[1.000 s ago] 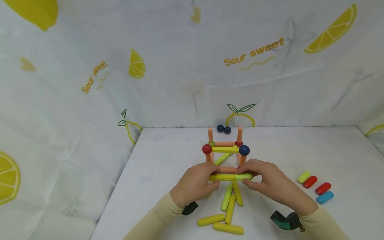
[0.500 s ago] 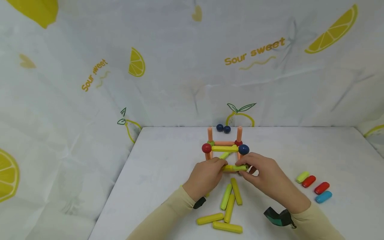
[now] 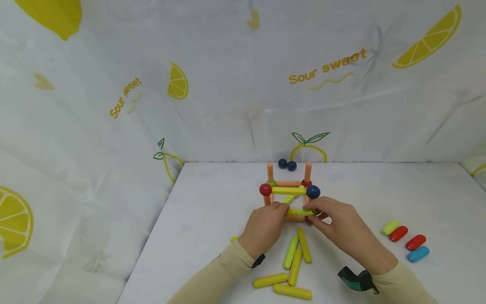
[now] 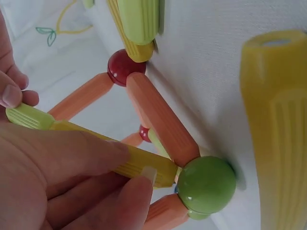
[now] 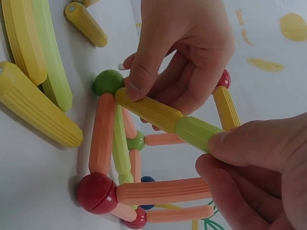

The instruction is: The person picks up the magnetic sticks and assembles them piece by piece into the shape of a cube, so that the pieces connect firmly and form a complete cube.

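My left hand [image 3: 263,228] pinches a yellow magnetic stick [image 5: 151,110] between thumb and fingers. Joined end to end with it is a shorter light green stick [image 5: 196,132], whose far end my right hand [image 3: 338,223] pinches. The pair slants across the near side of a box-shaped frame of orange sticks [image 4: 163,120] and balls. In the right wrist view the yellow end sits right at the green ball [image 5: 109,82], a lower near corner. A red ball [image 3: 265,189] and a dark blue ball [image 3: 313,191] top the near posts, with a yellow stick [image 3: 288,191] spanning them.
Several loose yellow and light green sticks [image 3: 292,291] lie on the white table [image 3: 182,223] in front of the frame. Short red, blue and light green sticks [image 3: 415,242] lie at the right. Two dark blue balls [image 3: 287,164] rest behind the frame.
Both hands have moved forward with the joined sticks, from in front of the frame to its lower near side. My left hand also shifted right. Over the last half second they barely moved.
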{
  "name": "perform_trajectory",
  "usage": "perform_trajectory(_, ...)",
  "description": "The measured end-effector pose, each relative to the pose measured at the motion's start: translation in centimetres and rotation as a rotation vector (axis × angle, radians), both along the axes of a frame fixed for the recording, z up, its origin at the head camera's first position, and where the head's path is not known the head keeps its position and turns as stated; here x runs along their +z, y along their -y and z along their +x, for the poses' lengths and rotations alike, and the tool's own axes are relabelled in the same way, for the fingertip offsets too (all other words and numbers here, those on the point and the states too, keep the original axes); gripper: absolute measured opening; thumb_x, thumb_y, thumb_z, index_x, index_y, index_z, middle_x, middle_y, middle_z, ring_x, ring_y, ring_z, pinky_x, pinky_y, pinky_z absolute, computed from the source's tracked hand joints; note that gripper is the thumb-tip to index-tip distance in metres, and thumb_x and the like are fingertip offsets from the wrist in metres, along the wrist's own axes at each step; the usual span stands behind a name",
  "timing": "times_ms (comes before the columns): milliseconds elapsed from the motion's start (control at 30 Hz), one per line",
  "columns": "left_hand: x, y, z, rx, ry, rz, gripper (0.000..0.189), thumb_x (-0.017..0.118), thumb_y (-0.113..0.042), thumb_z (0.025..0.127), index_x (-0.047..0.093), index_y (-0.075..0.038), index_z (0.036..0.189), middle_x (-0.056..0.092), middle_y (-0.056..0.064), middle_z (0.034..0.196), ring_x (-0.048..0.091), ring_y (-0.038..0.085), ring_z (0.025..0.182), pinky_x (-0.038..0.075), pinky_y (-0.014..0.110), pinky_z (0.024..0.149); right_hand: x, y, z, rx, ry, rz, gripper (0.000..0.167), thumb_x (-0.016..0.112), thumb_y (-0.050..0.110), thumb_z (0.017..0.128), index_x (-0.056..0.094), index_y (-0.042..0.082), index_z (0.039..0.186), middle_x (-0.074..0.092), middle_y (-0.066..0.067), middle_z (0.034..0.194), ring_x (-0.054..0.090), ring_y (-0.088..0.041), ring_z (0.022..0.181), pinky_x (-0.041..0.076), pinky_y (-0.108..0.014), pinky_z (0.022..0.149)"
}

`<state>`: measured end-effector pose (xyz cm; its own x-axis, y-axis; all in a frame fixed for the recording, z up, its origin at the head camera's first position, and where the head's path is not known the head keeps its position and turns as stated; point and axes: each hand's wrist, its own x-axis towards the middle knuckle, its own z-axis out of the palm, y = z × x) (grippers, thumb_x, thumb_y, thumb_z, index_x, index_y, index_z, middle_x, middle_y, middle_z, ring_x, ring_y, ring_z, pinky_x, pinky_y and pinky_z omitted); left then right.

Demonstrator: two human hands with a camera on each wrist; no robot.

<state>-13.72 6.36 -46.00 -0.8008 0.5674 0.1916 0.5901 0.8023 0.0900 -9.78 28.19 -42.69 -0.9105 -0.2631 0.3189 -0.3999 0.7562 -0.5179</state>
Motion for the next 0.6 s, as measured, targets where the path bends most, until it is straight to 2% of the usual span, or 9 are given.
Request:
perform_trajectory(233, 0.6, -0.4, 0.2, -0.052, 0.002, 0.091, 0.029, 0.074, -0.029, 0.105, 0.073, -0.019, 0.131, 0.080, -0.006, 0.116, 0.076, 0.005, 0.090, 0.059, 0.015, 0.071, -0.2, 0.4, 0.0, -0.006, -0.045, 0.000, 0.038, 0.092, 0.002, 0.083, 0.077, 0.016, 0.116, 0.077, 0.002, 0.112, 0.074, -0.011, 0.088, 0.066, -0.033, 0.077)
perform_trajectory(400, 0.8, -0.7, -0.2, -0.106, -0.034, 0.141, 0.030, 0.067, -0.040, 0.108, 0.074, -0.020, 0.128, 0.080, -0.008, 0.111, 0.074, 0.002, 0.085, 0.054, 0.011, 0.067, 0.5, 0.0, 0.0, -0.041, -0.137, 0.020, 0.038, 0.095, 0.004, 0.080, 0.079, 0.018, 0.111, 0.075, 0.006, 0.104, 0.068, -0.007, 0.082, 0.060, -0.023, 0.068)
perform_trajectory(500, 1.0, -0.9, -0.3, -0.108, -0.043, 0.151, 0.027, 0.066, -0.041, 0.108, 0.073, -0.019, 0.123, 0.078, -0.009, 0.102, 0.066, 0.000, 0.075, 0.049, 0.008, 0.062, 1.3, -0.4, -0.6, -0.068, -0.198, 0.013, 0.034, 0.096, 0.006, 0.078, 0.079, 0.019, 0.105, 0.071, 0.006, 0.099, 0.061, -0.007, 0.080, 0.054, -0.021, 0.064)
perform_trajectory(600, 1.1, -1.0, -0.4, -0.085, -0.025, 0.151, 0.023, 0.069, -0.036, 0.108, 0.072, -0.018, 0.122, 0.074, -0.009, 0.094, 0.054, 0.000, 0.066, 0.045, 0.007, 0.060, 2.1, -0.9, -1.6, -0.089, -0.196, -0.015, 0.035, 0.095, 0.011, 0.081, 0.078, 0.018, 0.110, 0.070, 0.003, 0.105, 0.061, -0.011, 0.086, 0.057, -0.027, 0.068)
